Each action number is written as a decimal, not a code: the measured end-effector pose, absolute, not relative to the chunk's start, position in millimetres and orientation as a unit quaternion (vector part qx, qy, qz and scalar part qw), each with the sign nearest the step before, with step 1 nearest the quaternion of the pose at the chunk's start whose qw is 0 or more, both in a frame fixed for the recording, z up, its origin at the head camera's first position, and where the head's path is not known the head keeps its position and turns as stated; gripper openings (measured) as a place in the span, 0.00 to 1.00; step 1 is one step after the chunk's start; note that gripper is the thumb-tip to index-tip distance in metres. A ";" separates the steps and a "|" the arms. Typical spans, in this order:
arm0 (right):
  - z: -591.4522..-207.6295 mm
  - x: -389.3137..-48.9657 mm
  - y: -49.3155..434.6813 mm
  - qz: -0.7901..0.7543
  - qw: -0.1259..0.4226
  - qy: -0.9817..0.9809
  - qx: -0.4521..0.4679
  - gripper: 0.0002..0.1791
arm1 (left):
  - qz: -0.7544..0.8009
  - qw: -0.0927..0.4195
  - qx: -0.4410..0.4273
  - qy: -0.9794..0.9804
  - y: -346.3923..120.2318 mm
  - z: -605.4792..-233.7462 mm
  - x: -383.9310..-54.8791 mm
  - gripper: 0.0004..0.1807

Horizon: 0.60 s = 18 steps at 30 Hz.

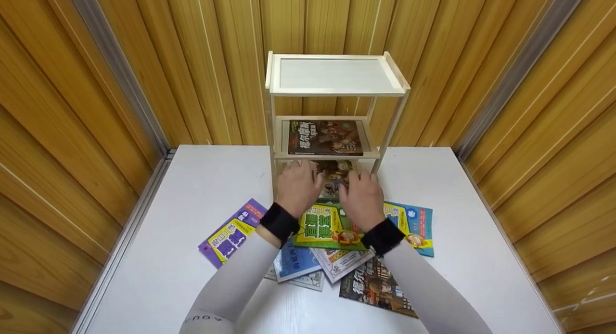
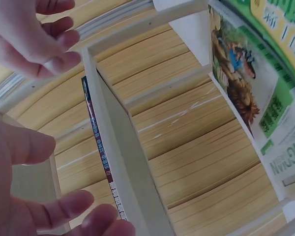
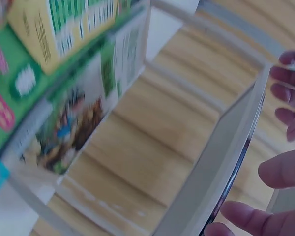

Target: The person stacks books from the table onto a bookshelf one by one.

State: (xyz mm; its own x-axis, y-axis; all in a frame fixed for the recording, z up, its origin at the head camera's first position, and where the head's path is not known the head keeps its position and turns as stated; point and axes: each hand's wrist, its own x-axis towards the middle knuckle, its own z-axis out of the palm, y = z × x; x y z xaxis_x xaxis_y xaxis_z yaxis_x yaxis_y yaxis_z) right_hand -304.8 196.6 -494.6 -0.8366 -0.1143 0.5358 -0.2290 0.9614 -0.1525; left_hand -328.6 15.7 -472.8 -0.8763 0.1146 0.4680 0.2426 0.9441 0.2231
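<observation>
A small three-tier wooden rack (image 1: 337, 74) stands at the back of the table. In the head view my left hand (image 1: 297, 186) is in front of its lower left part, and my right hand (image 1: 364, 199) is in front of the lower right. Both hands have loosely bent, spread fingers and grip nothing. On the middle tier lies a dark comic-style book (image 1: 332, 137), whose spine shows beside the fingers in the left wrist view. A picture-covered book (image 1: 337, 173) lies on the bottom tier. A green booklet (image 1: 327, 228) lies just in front, partly covered by the right wrist.
Spread over the white table (image 1: 216, 165) are a purple booklet (image 1: 230, 235), a light blue booklet (image 1: 419, 228), a blue book (image 1: 296, 263), a white-bordered book (image 1: 339, 264) and a dark book (image 1: 373, 288). Wood-patterned panels (image 1: 221, 59) enclose the back and sides.
</observation>
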 end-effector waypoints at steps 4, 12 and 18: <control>-509.2 -283.4 193.3 0.114 0.217 -0.965 0.094 0.24 | -0.137 0.206 -0.104 -0.963 4.8 -490.2 -309.6 0.27; -530.5 -250.3 207.6 0.137 0.137 -0.978 0.079 0.21 | -0.140 0.092 -0.112 -0.980 -5.1 -526.5 -282.6 0.29; -544.0 -231.5 214.1 0.171 0.076 -0.981 0.046 0.20 | -0.159 0.058 -0.072 -0.983 -23.3 -547.6 -255.5 0.25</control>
